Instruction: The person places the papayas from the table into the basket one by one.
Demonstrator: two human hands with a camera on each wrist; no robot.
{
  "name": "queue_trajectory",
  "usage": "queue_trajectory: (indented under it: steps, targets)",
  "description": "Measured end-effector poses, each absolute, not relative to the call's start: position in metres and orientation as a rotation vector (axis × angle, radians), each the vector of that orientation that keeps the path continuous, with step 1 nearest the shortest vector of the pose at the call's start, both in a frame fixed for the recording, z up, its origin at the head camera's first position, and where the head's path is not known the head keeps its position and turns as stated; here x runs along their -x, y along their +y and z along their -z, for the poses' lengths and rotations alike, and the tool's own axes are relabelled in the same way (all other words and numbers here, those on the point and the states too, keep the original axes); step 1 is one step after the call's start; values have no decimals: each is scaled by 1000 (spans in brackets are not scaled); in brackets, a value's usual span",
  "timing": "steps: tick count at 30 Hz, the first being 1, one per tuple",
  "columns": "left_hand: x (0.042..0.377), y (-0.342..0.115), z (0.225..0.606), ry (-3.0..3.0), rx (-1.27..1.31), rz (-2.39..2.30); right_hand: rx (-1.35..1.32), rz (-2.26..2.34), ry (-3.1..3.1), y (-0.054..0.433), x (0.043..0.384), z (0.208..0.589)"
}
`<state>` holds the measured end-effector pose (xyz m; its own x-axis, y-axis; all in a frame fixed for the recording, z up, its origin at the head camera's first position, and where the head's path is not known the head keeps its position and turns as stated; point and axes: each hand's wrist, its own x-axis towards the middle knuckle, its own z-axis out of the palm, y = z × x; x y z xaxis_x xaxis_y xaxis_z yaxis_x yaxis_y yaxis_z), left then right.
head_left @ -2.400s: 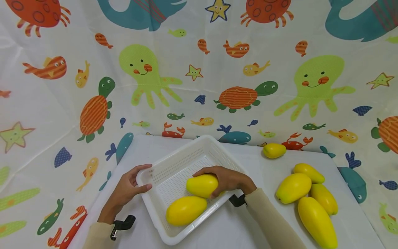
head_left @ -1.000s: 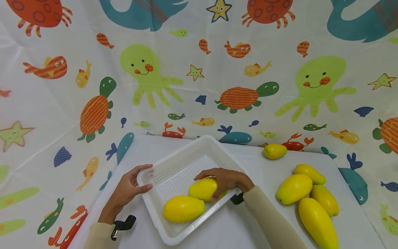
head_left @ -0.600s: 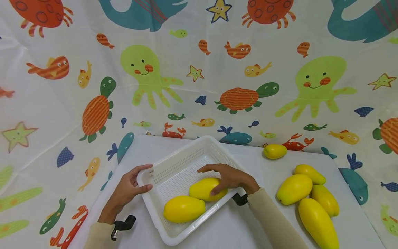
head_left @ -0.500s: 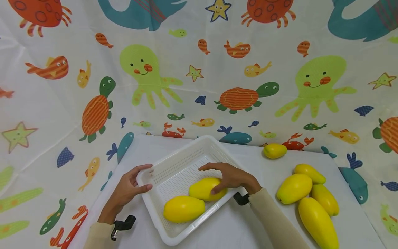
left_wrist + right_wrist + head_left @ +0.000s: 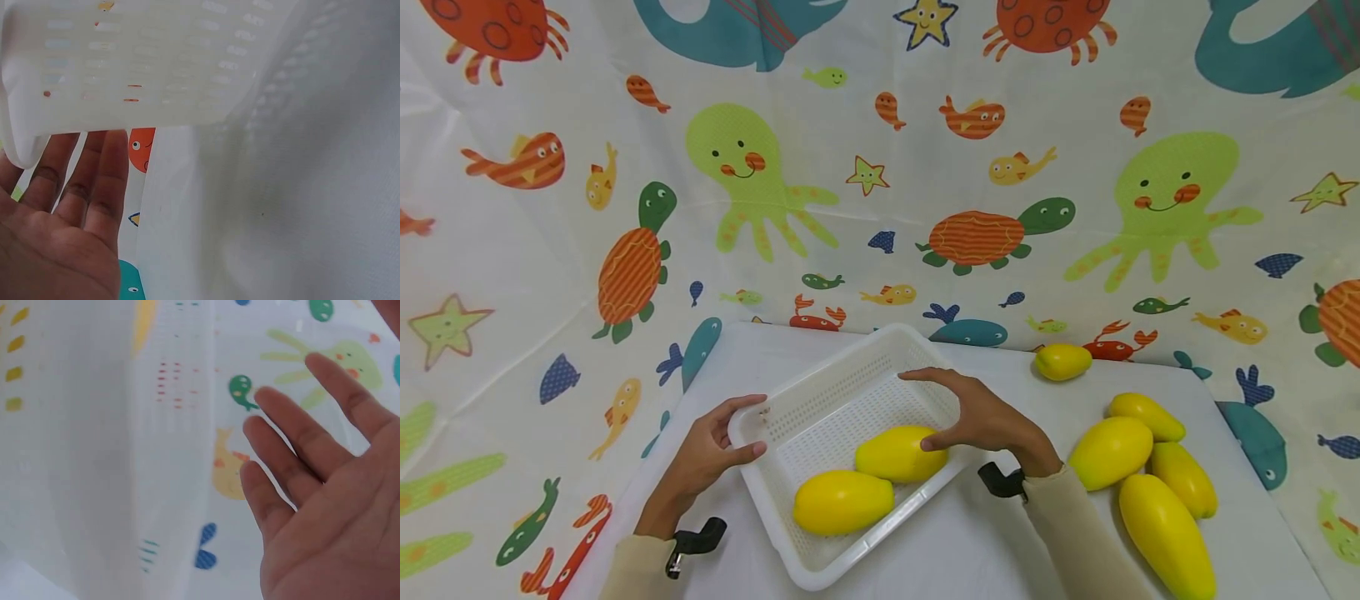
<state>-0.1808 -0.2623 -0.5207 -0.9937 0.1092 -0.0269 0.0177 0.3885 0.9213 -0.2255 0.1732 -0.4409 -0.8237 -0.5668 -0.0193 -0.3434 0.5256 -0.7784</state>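
Observation:
A white perforated plastic basket (image 5: pixel 820 575) lies at an angle on the white-covered table. In its near part two smooth yellow papaya-like fruits rest side by side, a front fruit (image 5: pixel 842 502) and a back fruit (image 5: pixel 895 454). My left hand (image 5: pixel 703 454) spans the basket's left corner, fingers and thumb on either side of it; the left wrist view shows straight fingers (image 5: pixel 106 187) against the outer wall, palm apart from it. Over the right rim my right hand (image 5: pixel 988 417) is spread wide and holds nothing, its thumb in front of the back fruit's right end; whether they touch I cannot tell.
Right of the basket, several more yellow fruits lie grouped, among them a long one (image 5: pixel 1167 533) and a rounder one (image 5: pixel 1110 452). A small yellow fruit (image 5: pixel 1063 362) sits alone by the back edge. A sea-animal print curtain (image 5: pixel 865 233) hangs behind the table.
My right hand set the back fruit down beside the front one, let go of it, and drew back up and to the right. The left hand stayed at the corner.

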Motion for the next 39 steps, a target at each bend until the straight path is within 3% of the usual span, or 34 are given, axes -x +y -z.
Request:
queue_trajectory:
  steps: [16,39]
  targets:
    - [181,-262,520,2537,-123,-1705,536,1429,2893,212,198,422]
    - [180,-262,521,2561,-120,-1678,-394,1719,3172,262,161,426]
